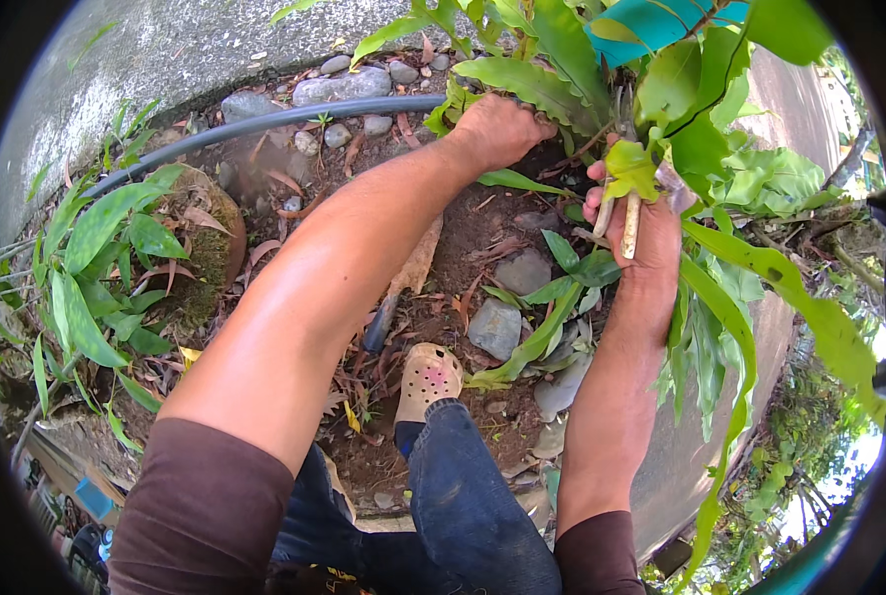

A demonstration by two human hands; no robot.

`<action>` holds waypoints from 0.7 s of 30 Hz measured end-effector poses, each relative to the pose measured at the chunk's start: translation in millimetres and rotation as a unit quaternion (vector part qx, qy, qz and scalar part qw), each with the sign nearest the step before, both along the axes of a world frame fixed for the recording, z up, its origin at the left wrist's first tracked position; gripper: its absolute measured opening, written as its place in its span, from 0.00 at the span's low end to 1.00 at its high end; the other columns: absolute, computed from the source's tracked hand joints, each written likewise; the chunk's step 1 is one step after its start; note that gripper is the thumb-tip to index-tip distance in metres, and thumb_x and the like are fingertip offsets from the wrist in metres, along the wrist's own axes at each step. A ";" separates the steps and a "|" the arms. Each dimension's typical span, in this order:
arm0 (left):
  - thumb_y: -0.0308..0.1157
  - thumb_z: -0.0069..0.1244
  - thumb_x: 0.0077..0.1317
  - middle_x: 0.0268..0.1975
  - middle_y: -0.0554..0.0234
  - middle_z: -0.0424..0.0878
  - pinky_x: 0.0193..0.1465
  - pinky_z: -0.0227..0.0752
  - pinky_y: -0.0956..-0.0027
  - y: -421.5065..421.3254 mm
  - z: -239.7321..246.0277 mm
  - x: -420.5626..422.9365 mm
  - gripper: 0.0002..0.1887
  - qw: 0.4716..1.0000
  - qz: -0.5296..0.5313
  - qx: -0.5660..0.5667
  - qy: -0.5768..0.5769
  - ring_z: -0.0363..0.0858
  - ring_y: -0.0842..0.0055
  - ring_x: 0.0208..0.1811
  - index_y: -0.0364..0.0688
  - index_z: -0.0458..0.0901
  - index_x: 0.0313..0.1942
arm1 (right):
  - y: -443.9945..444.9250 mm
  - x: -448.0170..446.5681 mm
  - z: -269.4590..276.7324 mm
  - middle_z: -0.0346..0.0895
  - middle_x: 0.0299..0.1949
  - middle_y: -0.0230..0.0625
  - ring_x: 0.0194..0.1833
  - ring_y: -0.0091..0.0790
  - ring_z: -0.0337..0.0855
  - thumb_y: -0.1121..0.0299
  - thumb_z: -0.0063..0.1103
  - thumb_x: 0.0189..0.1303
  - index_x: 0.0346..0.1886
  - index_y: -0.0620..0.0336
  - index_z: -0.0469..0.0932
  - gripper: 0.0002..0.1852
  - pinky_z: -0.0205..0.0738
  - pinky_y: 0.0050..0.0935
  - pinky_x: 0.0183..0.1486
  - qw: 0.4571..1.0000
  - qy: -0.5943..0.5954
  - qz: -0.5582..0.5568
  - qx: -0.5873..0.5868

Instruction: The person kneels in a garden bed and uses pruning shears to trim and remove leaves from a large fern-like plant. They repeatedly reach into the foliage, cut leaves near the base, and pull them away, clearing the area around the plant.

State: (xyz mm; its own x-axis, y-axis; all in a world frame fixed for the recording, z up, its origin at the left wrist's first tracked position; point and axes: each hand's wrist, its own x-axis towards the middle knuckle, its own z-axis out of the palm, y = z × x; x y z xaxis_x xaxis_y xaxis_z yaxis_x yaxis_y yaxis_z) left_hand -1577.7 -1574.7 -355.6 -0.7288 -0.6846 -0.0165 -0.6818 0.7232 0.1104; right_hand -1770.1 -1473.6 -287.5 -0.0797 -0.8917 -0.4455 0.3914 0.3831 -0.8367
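My left hand [501, 132] is curled low among the long green fronds [536, 89] of a leafy plant, close to the soil. Its fingers are bent, and leaves and the hand itself hide whatever may be in them. To its right, my right hand [655, 230] is closed around what look like pruning shears [631, 227] with two worn, pale handles. Their metal end points up into the foliage, partly covered. A yellow-green leaf [629, 169] hangs across the front of this hand.
A black hose [279, 117] curves over the soil by stones [342, 85] and concrete. Below my left forearm lies a tool with a rusty blade [417, 260] and dark handle. Leafy stems [89, 253] stand left; loose rocks [496, 327] lie near my clog [429, 379]. Long fronds [807, 297] arch at right.
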 end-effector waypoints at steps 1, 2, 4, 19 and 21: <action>0.33 0.47 0.67 0.41 0.57 0.89 0.44 0.84 0.58 -1.6 -0.7 0.9 0.19 1.000 -0.003 0.007 -0.022 0.90 0.63 0.43 0.53 0.82 0.57 | -0.3 -1.3 -2.8 0.81 0.46 0.47 0.31 0.39 0.84 0.59 0.51 0.72 0.68 0.63 0.68 0.27 0.82 0.38 0.33 1.000 0.010 0.000 0.008; 0.33 0.49 0.66 0.43 0.58 0.89 0.46 0.83 0.58 -4.5 -1.9 1.7 0.13 0.998 0.002 -0.009 -0.068 0.90 0.64 0.45 0.48 0.86 0.48 | -1.2 -2.5 -5.4 0.81 0.47 0.47 0.32 0.39 0.85 0.57 0.50 0.74 0.68 0.63 0.68 0.26 0.84 0.39 0.34 1.000 0.021 -0.009 0.010; 0.33 0.50 0.66 0.45 0.59 0.89 0.46 0.83 0.58 -7.2 -4.9 1.7 0.11 0.997 0.027 0.038 -0.069 0.90 0.65 0.46 0.47 0.88 0.44 | -2.0 -2.9 -9.6 0.81 0.49 0.48 0.34 0.40 0.86 0.55 0.48 0.75 0.68 0.63 0.69 0.26 0.86 0.41 0.37 1.000 -0.003 0.007 0.020; 0.44 0.59 0.57 0.40 0.46 0.89 0.48 0.83 0.55 -5.6 -73.9 25.1 0.17 0.912 0.099 0.243 0.314 0.88 0.52 0.44 0.42 0.89 0.41 | 23.4 26.1 -114.1 0.84 0.42 0.46 0.33 0.43 0.87 0.48 0.48 0.72 0.55 0.63 0.77 0.26 0.87 0.44 0.34 0.980 -0.149 0.095 0.085; 0.44 0.59 0.57 0.40 0.45 0.88 0.48 0.82 0.55 -9.6 -88.3 26.5 0.18 0.909 0.076 0.237 0.334 0.88 0.51 0.43 0.40 0.88 0.41 | 18.5 21.7 -133.1 0.83 0.47 0.47 0.38 0.46 0.87 0.46 0.49 0.70 0.56 0.61 0.77 0.27 0.86 0.47 0.39 0.930 -0.324 0.168 0.052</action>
